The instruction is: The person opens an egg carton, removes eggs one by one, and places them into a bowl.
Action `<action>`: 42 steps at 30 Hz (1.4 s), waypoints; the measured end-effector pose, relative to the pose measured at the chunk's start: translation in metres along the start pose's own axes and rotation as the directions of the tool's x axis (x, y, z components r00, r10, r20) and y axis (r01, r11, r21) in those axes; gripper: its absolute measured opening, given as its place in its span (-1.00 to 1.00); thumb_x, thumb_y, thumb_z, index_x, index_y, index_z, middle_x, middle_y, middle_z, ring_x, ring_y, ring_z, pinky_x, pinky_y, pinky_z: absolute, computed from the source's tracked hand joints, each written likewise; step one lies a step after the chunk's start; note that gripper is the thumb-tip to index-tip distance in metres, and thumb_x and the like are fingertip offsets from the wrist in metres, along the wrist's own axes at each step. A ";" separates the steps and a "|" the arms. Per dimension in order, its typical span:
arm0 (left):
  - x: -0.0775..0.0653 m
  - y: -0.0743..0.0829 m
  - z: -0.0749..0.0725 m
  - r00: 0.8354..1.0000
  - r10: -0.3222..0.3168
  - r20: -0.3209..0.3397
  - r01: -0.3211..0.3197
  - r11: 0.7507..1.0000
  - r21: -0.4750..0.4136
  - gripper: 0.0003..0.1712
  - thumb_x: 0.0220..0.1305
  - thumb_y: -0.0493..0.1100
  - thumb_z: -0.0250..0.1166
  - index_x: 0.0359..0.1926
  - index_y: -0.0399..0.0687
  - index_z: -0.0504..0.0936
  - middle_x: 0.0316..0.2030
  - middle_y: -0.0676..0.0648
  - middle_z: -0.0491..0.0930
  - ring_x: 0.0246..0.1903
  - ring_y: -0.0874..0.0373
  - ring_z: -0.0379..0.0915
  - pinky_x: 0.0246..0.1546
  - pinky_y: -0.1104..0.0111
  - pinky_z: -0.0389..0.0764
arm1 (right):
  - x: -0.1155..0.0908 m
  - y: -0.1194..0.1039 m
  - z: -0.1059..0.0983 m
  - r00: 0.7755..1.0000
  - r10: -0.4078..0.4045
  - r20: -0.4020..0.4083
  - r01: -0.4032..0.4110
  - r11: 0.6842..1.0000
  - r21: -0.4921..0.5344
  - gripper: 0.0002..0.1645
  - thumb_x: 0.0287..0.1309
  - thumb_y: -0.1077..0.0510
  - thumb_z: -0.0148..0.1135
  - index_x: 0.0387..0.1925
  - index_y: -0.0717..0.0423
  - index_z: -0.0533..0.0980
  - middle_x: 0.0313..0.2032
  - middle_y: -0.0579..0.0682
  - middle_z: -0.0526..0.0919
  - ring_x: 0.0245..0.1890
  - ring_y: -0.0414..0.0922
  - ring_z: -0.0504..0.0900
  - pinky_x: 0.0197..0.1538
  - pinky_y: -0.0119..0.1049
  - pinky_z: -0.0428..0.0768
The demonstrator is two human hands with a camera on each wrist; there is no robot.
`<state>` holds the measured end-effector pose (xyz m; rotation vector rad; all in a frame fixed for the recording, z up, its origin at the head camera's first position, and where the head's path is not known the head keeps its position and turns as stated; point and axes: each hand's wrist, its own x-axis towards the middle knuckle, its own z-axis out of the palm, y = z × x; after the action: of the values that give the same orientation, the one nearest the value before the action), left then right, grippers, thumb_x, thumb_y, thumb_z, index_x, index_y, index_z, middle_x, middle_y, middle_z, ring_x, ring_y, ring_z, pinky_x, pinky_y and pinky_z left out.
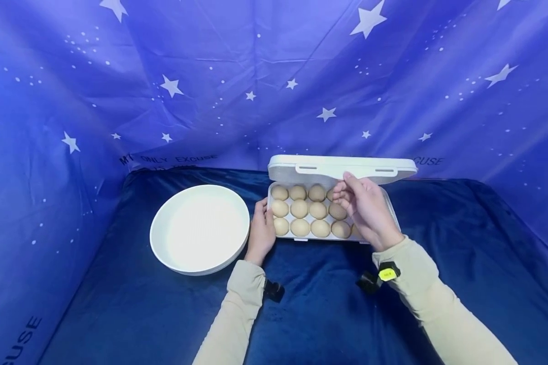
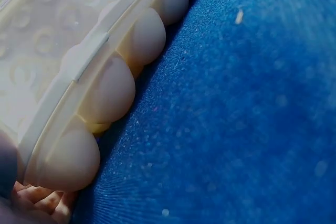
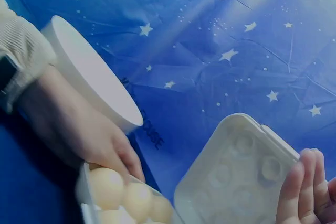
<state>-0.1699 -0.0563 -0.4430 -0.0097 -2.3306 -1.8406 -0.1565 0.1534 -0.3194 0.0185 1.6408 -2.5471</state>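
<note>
A white plastic egg box (image 1: 340,238) holds several brown eggs (image 1: 300,208) in rows. Its hinged lid (image 1: 286,173) stands tilted up at the back; dimples line its inside in the right wrist view. My left hand (image 1: 262,234) grips the box's left end, with curled fingers (image 2: 52,203) partly hidden at the corner in the left wrist view. Over the right side of the box, my right hand (image 1: 371,213) holds the lid's front edge between thumb and fingers. That hand covers some of the right-hand eggs.
A large white bowl (image 1: 200,228) stands left of the box, close beside my left hand. Dark blue cloth (image 1: 319,309) covers the table. Blue star-printed curtains (image 1: 278,76) hang behind and at both sides.
</note>
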 end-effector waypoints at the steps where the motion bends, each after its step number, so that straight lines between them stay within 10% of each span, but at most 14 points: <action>1: -0.001 0.000 0.000 1.000 -0.002 -0.004 0.002 1.000 0.011 -0.61 0.54 -0.32 -0.09 0.30 -0.33 0.33 0.16 -0.36 0.53 0.18 -0.14 0.49 0.21 0.06 0.47 | 0.003 -0.001 0.000 1.000 -0.006 0.013 0.006 1.000 -0.001 -0.58 0.50 0.10 0.00 -0.46 0.17 0.59 -0.50 -0.08 0.68 -0.47 -0.22 0.64 -0.24 -0.47 0.64; 30: -0.001 0.000 -0.001 1.000 -0.015 -0.015 0.016 0.999 0.051 -0.58 0.55 -0.30 -0.12 0.33 -0.28 0.31 0.20 -0.31 0.52 0.20 -0.08 0.49 0.24 0.11 0.46 | 0.105 -0.012 -0.007 0.996 -0.058 -0.067 0.062 0.996 0.065 -0.73 0.37 0.07 0.18 -0.19 0.23 0.43 -0.35 -0.02 0.61 -0.26 -0.15 0.63 -0.03 -0.43 0.63; 42: 0.000 0.000 0.002 0.999 -0.026 -0.025 0.028 0.996 0.079 -0.58 0.55 -0.27 -0.12 0.34 -0.25 0.32 0.18 -0.27 0.55 0.18 -0.06 0.50 0.24 0.10 0.45 | 0.132 -0.017 -0.010 0.997 0.012 -0.071 -0.005 0.995 0.095 -0.76 0.42 0.09 0.11 -0.20 0.23 0.47 -0.40 -0.03 0.60 -0.35 -0.19 0.57 -0.25 -0.50 0.60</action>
<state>-0.1701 -0.0541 -0.4435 0.0541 -2.3971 -1.7482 -0.2896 0.1586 -0.3172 0.1263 1.5380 -2.6455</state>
